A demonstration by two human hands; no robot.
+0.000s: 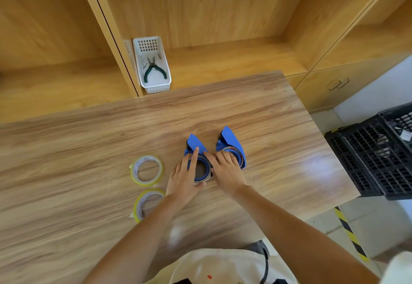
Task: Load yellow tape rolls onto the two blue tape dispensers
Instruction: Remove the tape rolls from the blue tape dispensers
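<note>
Left hand (182, 178) and right hand (225, 171) both pinching the near dispenser (198, 161) on the table (89, 150). Steady the hub; then seat a yellow roll (146, 170) squarely, tape end toward the blade.

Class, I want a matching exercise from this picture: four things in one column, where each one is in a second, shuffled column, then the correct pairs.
Things
1. pliers
2. yellow tape rolls
3. black crate
4. left blue dispenser

Places
A. under both hands, left hand and right hand
B. inside the white basket
C. beyond the table's right edge
D. flat on the table, left of the hands

Pairs: 1-B, 2-D, 3-C, 4-A
</note>
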